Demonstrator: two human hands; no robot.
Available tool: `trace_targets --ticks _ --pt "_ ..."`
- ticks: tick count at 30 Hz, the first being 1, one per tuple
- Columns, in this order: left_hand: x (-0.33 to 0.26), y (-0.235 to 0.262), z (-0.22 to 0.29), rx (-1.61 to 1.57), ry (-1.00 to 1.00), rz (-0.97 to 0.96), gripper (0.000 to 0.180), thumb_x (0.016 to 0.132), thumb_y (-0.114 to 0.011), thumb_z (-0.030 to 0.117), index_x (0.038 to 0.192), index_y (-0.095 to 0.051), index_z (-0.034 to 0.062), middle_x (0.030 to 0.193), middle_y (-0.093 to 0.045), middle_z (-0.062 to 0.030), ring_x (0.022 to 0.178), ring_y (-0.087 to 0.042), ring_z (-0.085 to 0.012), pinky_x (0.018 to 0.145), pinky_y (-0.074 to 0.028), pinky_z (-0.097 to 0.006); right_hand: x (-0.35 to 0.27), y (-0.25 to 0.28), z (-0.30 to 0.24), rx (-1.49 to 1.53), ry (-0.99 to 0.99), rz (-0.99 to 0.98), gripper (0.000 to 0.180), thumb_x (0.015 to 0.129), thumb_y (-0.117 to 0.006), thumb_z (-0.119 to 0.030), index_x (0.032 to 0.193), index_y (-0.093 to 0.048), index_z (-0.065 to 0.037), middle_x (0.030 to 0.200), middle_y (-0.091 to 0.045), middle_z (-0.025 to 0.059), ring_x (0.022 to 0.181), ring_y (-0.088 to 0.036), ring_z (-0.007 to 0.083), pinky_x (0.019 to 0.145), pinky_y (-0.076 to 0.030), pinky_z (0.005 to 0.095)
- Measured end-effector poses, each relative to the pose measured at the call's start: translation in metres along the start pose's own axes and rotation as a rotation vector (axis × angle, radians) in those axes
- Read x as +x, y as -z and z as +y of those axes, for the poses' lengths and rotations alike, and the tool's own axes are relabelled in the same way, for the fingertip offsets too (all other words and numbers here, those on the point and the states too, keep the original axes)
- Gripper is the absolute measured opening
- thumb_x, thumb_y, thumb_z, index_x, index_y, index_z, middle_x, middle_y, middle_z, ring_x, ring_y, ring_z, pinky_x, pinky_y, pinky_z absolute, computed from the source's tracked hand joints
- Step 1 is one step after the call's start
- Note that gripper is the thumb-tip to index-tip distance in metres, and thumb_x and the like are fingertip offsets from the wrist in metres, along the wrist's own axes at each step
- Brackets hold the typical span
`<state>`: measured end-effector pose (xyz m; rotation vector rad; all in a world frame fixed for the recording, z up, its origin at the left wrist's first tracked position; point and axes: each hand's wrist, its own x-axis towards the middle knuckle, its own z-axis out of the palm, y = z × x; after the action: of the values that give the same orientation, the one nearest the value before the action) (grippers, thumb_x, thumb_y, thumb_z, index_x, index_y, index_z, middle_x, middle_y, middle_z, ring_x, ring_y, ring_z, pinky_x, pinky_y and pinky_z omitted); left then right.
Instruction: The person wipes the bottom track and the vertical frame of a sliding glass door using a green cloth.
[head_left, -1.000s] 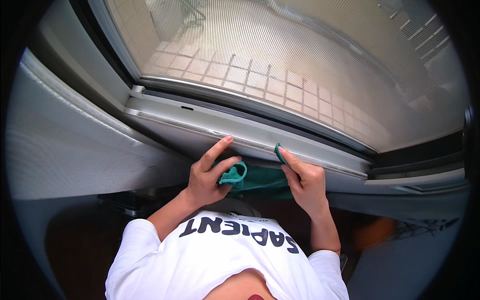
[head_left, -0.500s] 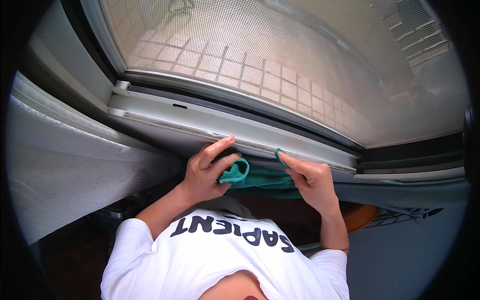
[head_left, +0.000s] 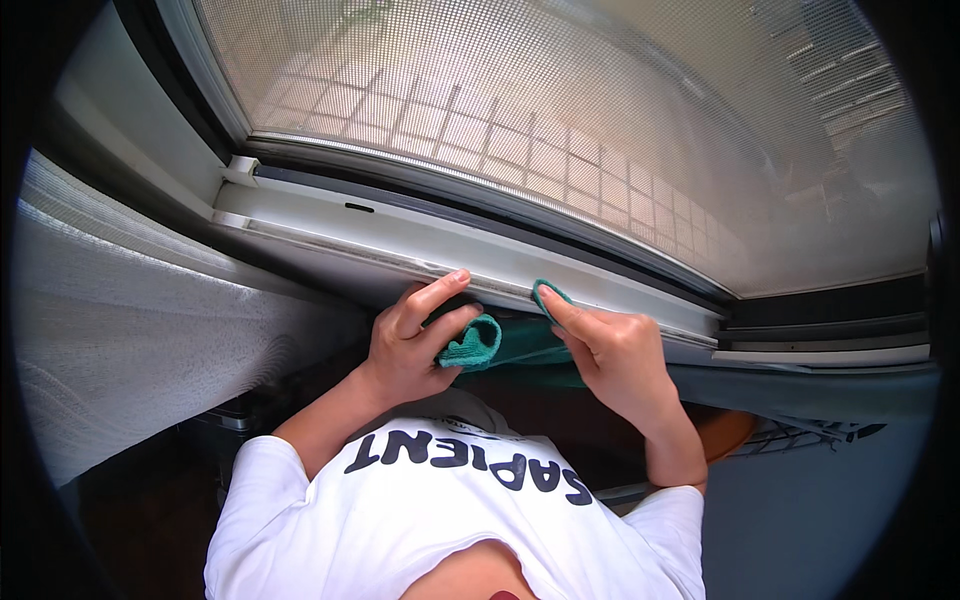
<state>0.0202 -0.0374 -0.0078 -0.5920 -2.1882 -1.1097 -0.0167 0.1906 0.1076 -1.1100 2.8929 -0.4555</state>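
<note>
A green cloth [head_left: 520,345] stretches between my two hands below the white window track [head_left: 415,245]. My left hand [head_left: 412,340] grips one rolled end of it, with the index finger stretched out so that its tip touches the track's near edge. My right hand [head_left: 610,360] has the other end wrapped over its index fingertip. That covered fingertip presses on the track's near rail, right of my left finger. The right thumb and other fingers are curled beneath, partly hidden.
Beyond the track stands an insect screen [head_left: 450,110] in a dark-edged frame. A white curtain [head_left: 150,310] hangs at the left. A small white block [head_left: 240,170] sits at the track's left corner. An orange rounded object [head_left: 728,434] lies low at the right.
My right hand has slid the cloth-covered fingertip a little left and away from me along the track. My left hand has stayed nearly still.
</note>
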Motion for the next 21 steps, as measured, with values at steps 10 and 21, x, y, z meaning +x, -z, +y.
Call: trace_targets --ticks 10,21 --pt "-0.007 -0.004 0.0 0.002 0.029 -0.032 0.047 0.059 -0.07 0.002 0.105 -0.067 0.0083 0.132 -0.047 -0.0131 0.12 -0.055 -0.0307 0.096 -0.05 -0.038 0.011 0.005 0.003 0.015 0.052 -0.053 0.055 0.079 -0.069 0.0 0.129 -0.059 -0.019 0.066 -0.062 0.0089 0.052 -0.058 0.0249 0.049 -0.045 0.0328" --pt "-0.011 -0.004 -0.002 0.052 0.023 -0.061 0.046 0.061 -0.07 0.001 0.106 -0.067 0.0077 0.136 -0.044 -0.0136 0.122 -0.054 -0.0306 0.096 -0.05 -0.037 0.018 0.003 0.007 -0.023 0.151 -0.076 0.057 0.081 -0.069 -0.001 0.132 -0.057 -0.021 0.064 -0.058 0.0051 0.051 -0.056 0.0209 0.048 -0.045 0.0326"
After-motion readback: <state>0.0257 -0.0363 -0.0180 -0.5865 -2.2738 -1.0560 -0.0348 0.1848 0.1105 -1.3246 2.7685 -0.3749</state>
